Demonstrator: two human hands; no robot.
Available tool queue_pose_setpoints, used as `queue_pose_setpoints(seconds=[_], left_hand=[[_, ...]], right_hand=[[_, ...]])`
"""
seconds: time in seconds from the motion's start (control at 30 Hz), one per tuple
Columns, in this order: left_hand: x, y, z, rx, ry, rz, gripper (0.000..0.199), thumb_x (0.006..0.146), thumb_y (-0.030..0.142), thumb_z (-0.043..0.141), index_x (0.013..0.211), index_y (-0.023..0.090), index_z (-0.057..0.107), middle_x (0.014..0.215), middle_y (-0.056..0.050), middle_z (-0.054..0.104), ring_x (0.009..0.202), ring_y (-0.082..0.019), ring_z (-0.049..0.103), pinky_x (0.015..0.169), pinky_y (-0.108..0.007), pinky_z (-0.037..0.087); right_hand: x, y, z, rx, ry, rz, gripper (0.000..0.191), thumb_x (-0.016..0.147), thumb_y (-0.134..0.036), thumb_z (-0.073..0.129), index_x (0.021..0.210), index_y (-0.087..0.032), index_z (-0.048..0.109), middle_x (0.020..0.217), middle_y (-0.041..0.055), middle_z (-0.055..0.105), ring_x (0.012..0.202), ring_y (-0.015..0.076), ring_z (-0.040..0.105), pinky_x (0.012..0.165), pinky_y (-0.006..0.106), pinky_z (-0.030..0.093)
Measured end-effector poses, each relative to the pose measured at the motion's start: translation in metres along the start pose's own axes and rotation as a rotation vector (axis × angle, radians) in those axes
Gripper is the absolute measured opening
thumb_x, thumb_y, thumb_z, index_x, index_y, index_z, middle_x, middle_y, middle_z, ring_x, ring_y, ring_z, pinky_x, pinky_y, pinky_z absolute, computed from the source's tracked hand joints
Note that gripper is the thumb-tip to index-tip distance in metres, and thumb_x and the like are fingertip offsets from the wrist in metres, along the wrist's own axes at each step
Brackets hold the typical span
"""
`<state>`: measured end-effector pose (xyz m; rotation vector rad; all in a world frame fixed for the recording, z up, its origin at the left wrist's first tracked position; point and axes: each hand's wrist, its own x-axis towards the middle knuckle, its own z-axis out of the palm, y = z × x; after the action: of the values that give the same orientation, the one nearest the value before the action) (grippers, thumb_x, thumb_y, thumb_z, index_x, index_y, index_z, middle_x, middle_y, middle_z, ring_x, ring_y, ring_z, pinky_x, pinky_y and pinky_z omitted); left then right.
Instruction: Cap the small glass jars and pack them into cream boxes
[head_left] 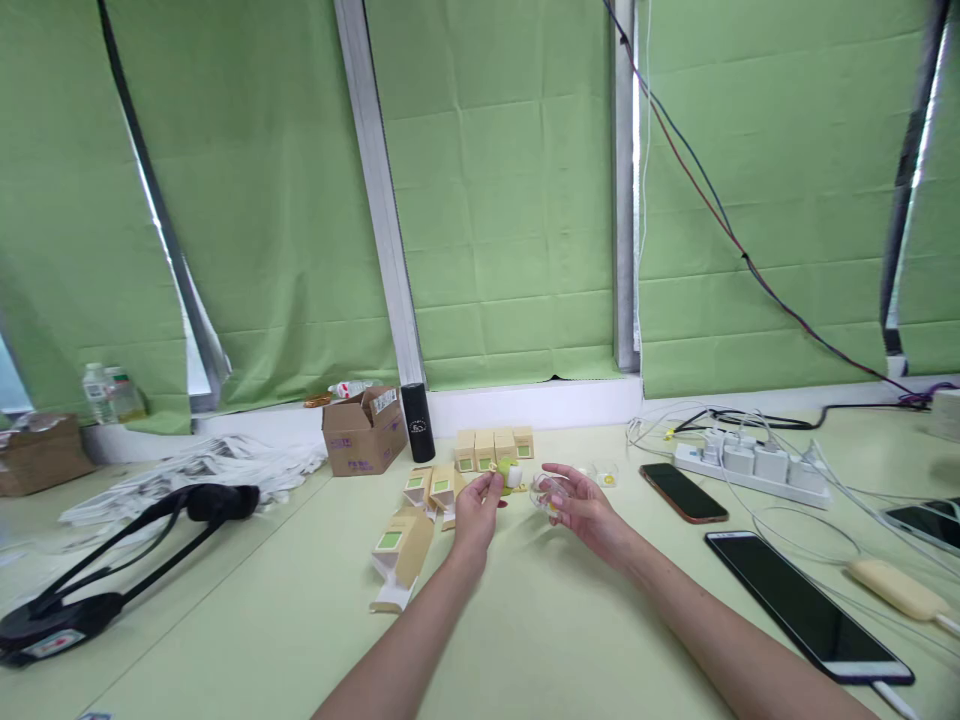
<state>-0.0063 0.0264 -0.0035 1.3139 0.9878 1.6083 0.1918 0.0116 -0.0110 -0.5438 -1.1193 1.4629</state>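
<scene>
My left hand (478, 512) pinches a small yellow-green and white item (513, 475) between thumb and fingertips; its exact kind is too small to make out. To the right, my right hand (585, 512) grips a small clear plastic case (546, 494) with a bit of yellow in it. The two held things are close together but apart. Just behind my right hand lies another clear case (605, 474) with a yellow spot. Left of my left hand, an opened tan carton (405, 548) lies with its flap out, near smaller tan cartons (442, 484).
A row of tan boxes (486, 447) stands behind my hands, near a black cylinder (417, 424) and a cardboard box (364, 432). At right are phones (806, 600) and a power strip (757, 470) with cables. A black strapped headset (120, 585) lies at left.
</scene>
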Motion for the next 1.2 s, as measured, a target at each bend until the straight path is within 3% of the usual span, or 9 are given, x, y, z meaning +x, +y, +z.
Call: queue_pose_setpoints(seconds=[0.13, 0.37, 0.77, 1.2], left_hand=[[0.000, -0.001, 0.000, 0.007, 0.000, 0.012, 0.057, 0.070, 0.064, 0.079, 0.093, 0.012, 0.077, 0.097, -0.011, 0.076, 0.086, -0.021, 0.066, 0.069, -0.029, 0.054], [0.000, -0.003, 0.001, 0.013, -0.016, 0.028, 0.054, 0.070, 0.062, 0.080, 0.094, 0.013, 0.078, 0.098, -0.012, 0.077, 0.086, -0.022, 0.067, 0.067, -0.027, 0.053], [-0.005, 0.003, 0.004, 0.162, -0.103, 0.087, 0.050, 0.075, 0.058, 0.076, 0.097, 0.014, 0.079, 0.099, -0.012, 0.078, 0.089, -0.025, 0.070, 0.072, -0.030, 0.053], [-0.007, 0.000, 0.003, 0.236, -0.129, 0.115, 0.047, 0.078, 0.056, 0.073, 0.098, 0.014, 0.077, 0.099, -0.011, 0.078, 0.095, -0.027, 0.070, 0.077, -0.032, 0.054]], right_hand=[[0.002, 0.008, 0.001, -0.147, 0.049, -0.057, 0.067, 0.055, -0.027, 0.093, 0.116, -0.025, 0.067, 0.107, 0.0068, 0.072, 0.091, 0.0230, 0.067, 0.066, 0.030, 0.051], [0.007, 0.020, -0.001, -0.307, 0.076, -0.134, 0.059, 0.054, -0.030, 0.093, 0.107, -0.022, 0.070, 0.108, 0.0090, 0.074, 0.099, 0.0260, 0.066, 0.091, 0.044, 0.053], [0.009, 0.025, 0.004, -0.223, 0.094, -0.105, 0.057, 0.055, -0.041, 0.095, 0.100, -0.021, 0.068, 0.098, 0.0072, 0.075, 0.090, 0.0259, 0.071, 0.084, 0.042, 0.057], [0.005, 0.022, 0.007, -0.217, 0.120, -0.090, 0.057, 0.055, -0.044, 0.095, 0.099, -0.020, 0.069, 0.101, 0.0078, 0.075, 0.094, 0.0271, 0.071, 0.086, 0.041, 0.057]])
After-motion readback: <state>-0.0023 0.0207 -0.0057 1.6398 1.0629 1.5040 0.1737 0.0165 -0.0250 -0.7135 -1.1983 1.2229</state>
